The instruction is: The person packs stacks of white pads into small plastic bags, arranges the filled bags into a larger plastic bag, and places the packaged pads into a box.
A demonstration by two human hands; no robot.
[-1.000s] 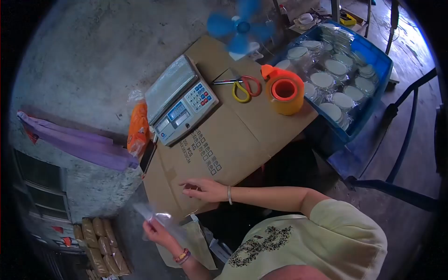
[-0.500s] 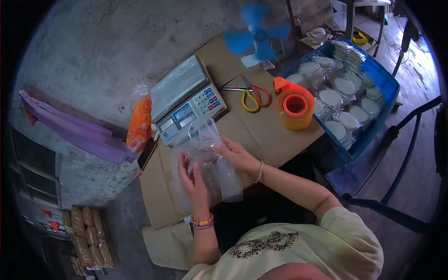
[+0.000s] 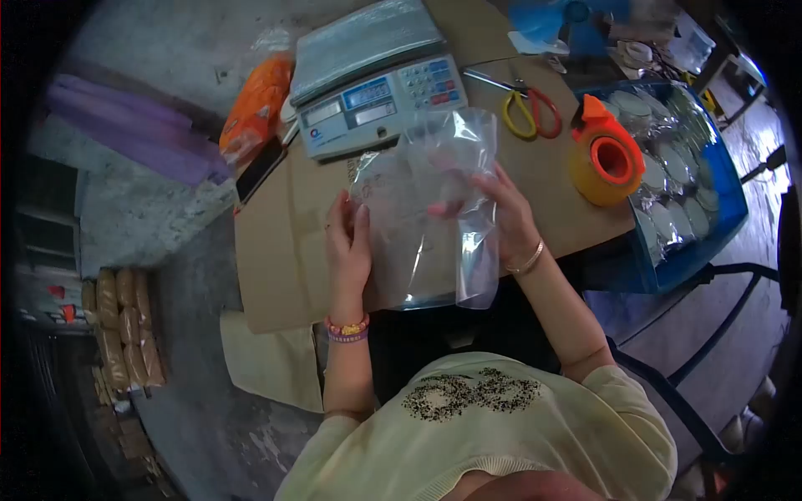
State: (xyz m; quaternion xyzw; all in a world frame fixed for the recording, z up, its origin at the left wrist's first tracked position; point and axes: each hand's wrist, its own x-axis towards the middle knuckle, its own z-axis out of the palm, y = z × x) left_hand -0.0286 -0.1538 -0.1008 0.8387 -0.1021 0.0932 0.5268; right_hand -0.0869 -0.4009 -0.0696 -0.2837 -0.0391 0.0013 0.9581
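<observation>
A clear plastic bag is spread between my two hands above the cardboard-covered table. My left hand grips its left edge, thumb and fingers closed on the film. At the opposite side, my right hand holds the bag, with some fingers seen through the plastic. Just beyond the bag stands a digital weighing scale with a keypad and displays. Scissors with one yellow and one red handle lie to the right of the scale. A tape dispenser with an orange top is farther right.
A blue crate of wrapped white round pieces stands at the right. Left of the scale are an orange bag and a dark phone. A blue fan is at the back. Brown packages are stacked on the floor.
The plastic bag has been opened out wider, and my right hand has moved farther from the left. The camera view has shifted, bringing the scale and table closer.
</observation>
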